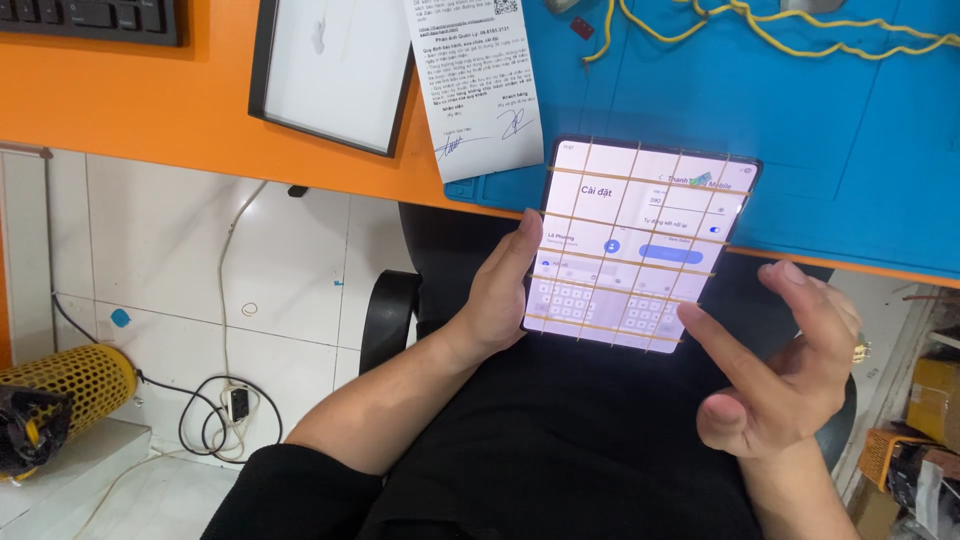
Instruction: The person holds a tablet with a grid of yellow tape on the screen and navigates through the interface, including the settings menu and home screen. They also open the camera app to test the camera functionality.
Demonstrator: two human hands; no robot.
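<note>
Head view, looking down over the lap. Left hand (497, 300) closed around the left edge of a large tablet-like device (637, 245), thumb lying along the bezel; the device is tilted, its top edge over the front edge of the counter (150, 110), its lower part above the lap. Its screen is lit, pale, crossed by a grid of thin yellow-orange lines. Right hand (785, 365) open, holding nothing, index fingertip touching the screen's lower right corner, the other fingers spread and raised; a ring shows on one finger.

Labels and paper: a long white printed slip (478, 85) with two signatures near its bottom lies on the counter just above-left of the device, overlapping a flat white rectangle with a dark frame (335, 70). Cardboard boxes (935, 400) at the far right edge, low down.

Surface: orange counter, with a blue mat (850, 150) covering its right part; yellow cable (780, 30) coiled on the mat; black keyboard (95, 20) at top left.

Room: white tiled floor (170, 260), black chair, a yellow perforated cylinder (85, 385) at lower left, a cord looping beside it.
</note>
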